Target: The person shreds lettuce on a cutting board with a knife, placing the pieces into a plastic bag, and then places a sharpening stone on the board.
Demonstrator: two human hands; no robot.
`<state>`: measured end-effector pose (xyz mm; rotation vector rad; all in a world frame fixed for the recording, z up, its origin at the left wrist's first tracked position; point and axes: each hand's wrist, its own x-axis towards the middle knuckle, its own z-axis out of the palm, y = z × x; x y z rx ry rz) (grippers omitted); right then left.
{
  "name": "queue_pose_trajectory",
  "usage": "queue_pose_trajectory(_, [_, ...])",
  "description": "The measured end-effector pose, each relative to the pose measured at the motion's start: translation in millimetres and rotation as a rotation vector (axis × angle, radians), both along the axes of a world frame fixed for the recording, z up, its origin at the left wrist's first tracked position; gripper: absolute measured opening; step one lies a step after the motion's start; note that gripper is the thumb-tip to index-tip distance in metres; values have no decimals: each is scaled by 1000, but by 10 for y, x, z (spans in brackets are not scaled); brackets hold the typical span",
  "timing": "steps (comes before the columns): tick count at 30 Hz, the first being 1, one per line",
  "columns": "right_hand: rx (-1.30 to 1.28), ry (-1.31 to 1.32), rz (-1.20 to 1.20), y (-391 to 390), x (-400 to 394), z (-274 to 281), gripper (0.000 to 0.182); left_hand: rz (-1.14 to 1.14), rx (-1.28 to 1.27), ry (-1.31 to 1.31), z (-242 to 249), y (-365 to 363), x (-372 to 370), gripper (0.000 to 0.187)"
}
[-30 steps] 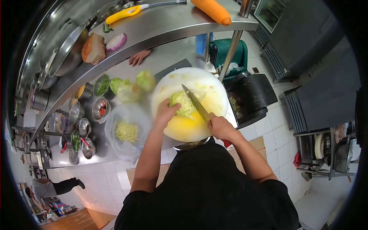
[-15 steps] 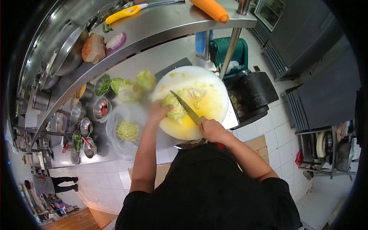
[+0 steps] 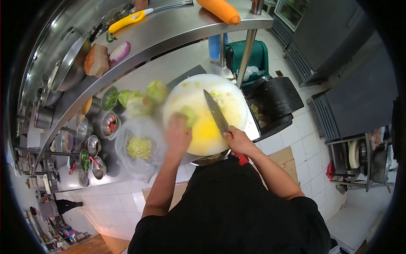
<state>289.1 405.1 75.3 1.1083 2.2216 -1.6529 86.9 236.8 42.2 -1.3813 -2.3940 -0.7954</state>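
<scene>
My right hand (image 3: 237, 140) grips a kitchen knife (image 3: 216, 112) by its red handle, the broad blade pointing up and away over the round white cutting board (image 3: 205, 146). On the left of the board, my left hand (image 3: 178, 132) is closed on a piece of cabbage (image 3: 190, 116); both are smeared by motion. The blade stands apart from this piece. Small cabbage scraps (image 3: 220, 98) lie beyond the blade. Left of the board, a clear plastic bag (image 3: 122, 146) holds shredded cabbage (image 3: 139, 147). More cabbage (image 3: 157, 91) sits behind it.
Several metal bowls stand at the left, including one of green strips (image 3: 111, 99) and one of red pieces (image 3: 111, 122). An overhead steel shelf (image 3: 169, 31) carries a carrot (image 3: 220, 11), a yellow-handled lighter (image 3: 127, 22), an onion half (image 3: 120, 52) and meat (image 3: 97, 61). A black bin (image 3: 275, 99) stands right.
My left hand has turned and shifted with the cabbage piece, away from the blade. The knife has moved off the cabbage and points more straight ahead.
</scene>
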Motion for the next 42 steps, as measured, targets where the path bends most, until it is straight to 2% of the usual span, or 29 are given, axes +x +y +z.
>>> queue_pose_trajectory(1, [0, -1, -6, 60, 79, 41, 34, -6, 0, -1, 74, 14, 155, 52])
queue_pose_trajectory(3, [-12, -28, -4, 192, 244, 111, 33, -156, -255, -48, 281, 66, 400, 53])
queue_pose_trajectory(4, [-6, -22, -2, 266, 315, 78, 32, -171, -255, -45, 382, 126, 405, 53])
queue_pose_trajectory(6, [-6, -23, 2, 411, 445, 62, 31, -58, -147, -180, 533, 280, 318, 59])
queue_pose_trajectory(8, [-6, -6, 4, 566, 568, 64, 29, 16, -66, -127, 524, 541, -103, 66])
queue_pose_trajectory(11, [67, -16, -39, 824, 862, 104, 25, 292, -172, -344, 71, 1082, -977, 84])
queue_pose_trajectory(12, [321, -38, 14, 921, 997, 107, 25, 382, -242, -445, -13, 1274, -1131, 88])
queue_pose_trajectory(13, [573, -63, 67, 1008, 1140, 104, 24, 372, -246, -443, -28, 1441, -1121, 88])
queue_pose_trajectory(15, [640, -103, 38, 1151, 1395, 117, 24, 299, -576, -494, -121, 1763, -972, 87])
queue_pose_trajectory(17, [571, -165, -90, 1087, 1509, 332, 25, 220, -528, -398, -383, 2128, -546, 75])
queue_pose_trajectory(18, [563, -167, -95, 1071, 1571, 269, 25, 225, -500, -405, -485, 2269, -209, 78])
queue_pose_trajectory(19, [560, -127, -149, 1065, 1647, 158, 26, 185, -360, -548, -437, 2299, 265, 82])
queue_pose_trajectory(20, [559, -86, -199, 1055, 1708, 44, 26, 116, -336, -624, -375, 2337, 650, 85])
queue_pose_trajectory(21, [553, -88, -195, 1031, 1745, -62, 26, 60, -386, -576, -320, 2397, 978, 80])
queue_pose_trajectory(22, [493, -48, -280, 988, 1772, -180, 26, -118, -205, -700, -199, 2359, 1208, 78])
queue_pose_trajectory(23, [432, -7, -361, 943, 1793, -298, 27, -290, -16, -813, -75, 2321, 1351, 78])
queue_pose_trajectory(24, [398, 23, -400, 904, 1808, -416, 27, -340, 24, -812, -27, 2315, 1391, 79])
queue_pose_trajectory(25, [386, 30, -378, 839, 1782, -413, 27, -384, 63, -806, 47, 2274, 1377, 82])
queue_pose_trajectory(26, [296, 36, -442, 771, 1760, -395, 26, -391, 105, -916, 124, 2190, 1315, 79])
queue_pose_trajectory(27, [206, 40, -505, 705, 1726, -338, 26, -361, 105, -907, 154, 2060, 1202, 79])
queue_pose_trajectory(29, [168, 63, -477, 564, 1668, -249, 24, -283, 7, -511, 220, 1677, 893, 71])
queue_pose_trajectory(31, [275, 111, -280, 458, 1637, -238, 23, -106, 66, -185, 321, 1184, 535, 61])
queue_pose_trajectory(32, [296, 40, -167, 412, 1541, -25, 24, -26, 90, -136, 319, 928, 331, 59])
queue_pose_trajectory(33, [290, 43, -163, 352, 1445, 21, 24, 53, 116, -89, 280, 710, 165, 58])
queue_pose_trajectory(34, [340, 107, -75, 294, 1356, 53, 25, 61, 114, -87, 272, 558, 72, 58])
queue_pose_trajectory(36, [387, 148, 92, 218, 1125, 165, 26, 279, 0, -589, 211, 307, -28, 52])
queue_pose_trajectory(37, [390, 149, 108, 208, 1005, 206, 26, 293, 8, -591, 144, 255, 11, 52])
queue_pose_trajectory(39, [540, -5, 353, 198, 812, 283, 24, 19, -23, -420, -20, 241, 203, 47])
queue_pose_trajectory(42, [636, 78, 382, 160, 661, 480, 23, 8, -1, -463, 70, 274, 534, 47])
